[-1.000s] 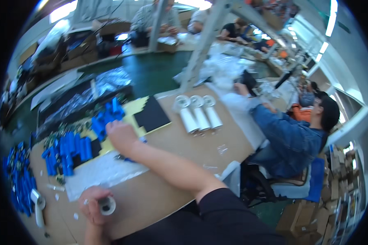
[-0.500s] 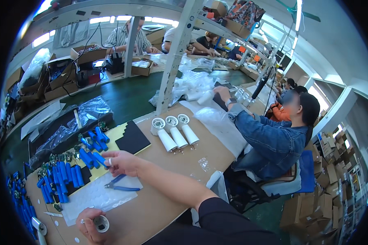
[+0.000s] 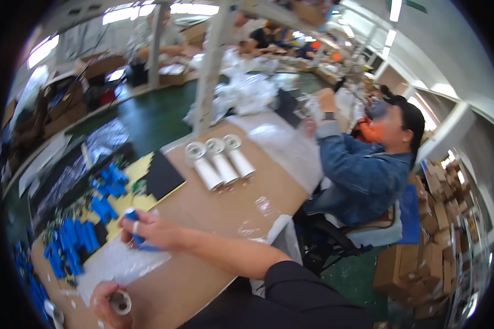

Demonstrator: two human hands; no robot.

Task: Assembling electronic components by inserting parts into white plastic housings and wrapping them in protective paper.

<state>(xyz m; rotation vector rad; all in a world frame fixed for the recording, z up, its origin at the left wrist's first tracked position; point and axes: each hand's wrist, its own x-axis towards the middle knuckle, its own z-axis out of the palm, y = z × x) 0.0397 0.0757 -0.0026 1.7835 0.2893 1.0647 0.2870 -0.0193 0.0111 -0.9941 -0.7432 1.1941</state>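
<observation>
My left hand, at the lower left, is closed round a white round-ended housing, its hollow end facing up. In my right hand a blue cylindrical battery cell stands roughly upright, gripped between thumb and fingers; I wear a ring on that hand. Under it show the blue handles of the cutters, mostly hidden, lying on a white sheet. Left of that hand lie several more blue cells, with small green circuit boards at their ends. Motion blurs the picture slightly.
Three white tubes with round heads lie on the brown tabletop. Behind them rises a pale metal post. A black foam sheet lies on yellow backing. At right sits a co-worker in a denim jacket. Cardboard boxes are stacked beyond.
My right hand has lifted a blue cell from the pile and brought it nearer, over the cutters. My left hand still holds the white housing. The view has shifted; the co-worker's hand has risen.
</observation>
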